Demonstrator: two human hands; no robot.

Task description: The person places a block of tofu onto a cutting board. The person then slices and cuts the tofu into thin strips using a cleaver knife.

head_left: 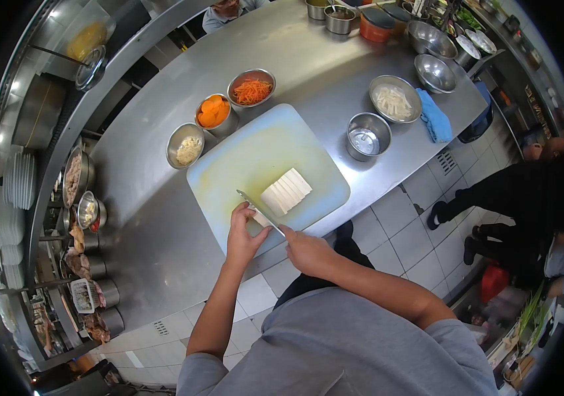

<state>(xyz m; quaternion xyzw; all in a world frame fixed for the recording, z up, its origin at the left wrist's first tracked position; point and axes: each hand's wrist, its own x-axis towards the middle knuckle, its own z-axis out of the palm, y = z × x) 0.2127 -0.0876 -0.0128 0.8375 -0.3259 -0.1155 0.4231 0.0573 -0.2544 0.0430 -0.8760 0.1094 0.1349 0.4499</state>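
While our right fingers (pixel 293 243) grip the knife (pixel 260 212) and left fingers (pixel 241 214) hold the white piece (pixel 257 220), we should match thickness to slices (pixel 286 192) at two o'clock.

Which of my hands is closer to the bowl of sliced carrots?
Left. Your left hand is over the cutting board's near left corner, the bowl beyond it; your right hand, holding the knife, is farther off, just past the board's near edge.

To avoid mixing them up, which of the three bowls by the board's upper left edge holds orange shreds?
The rightmost bowl; the middle bowl holds orange slices, the leftmost bowl pale chopped bits.
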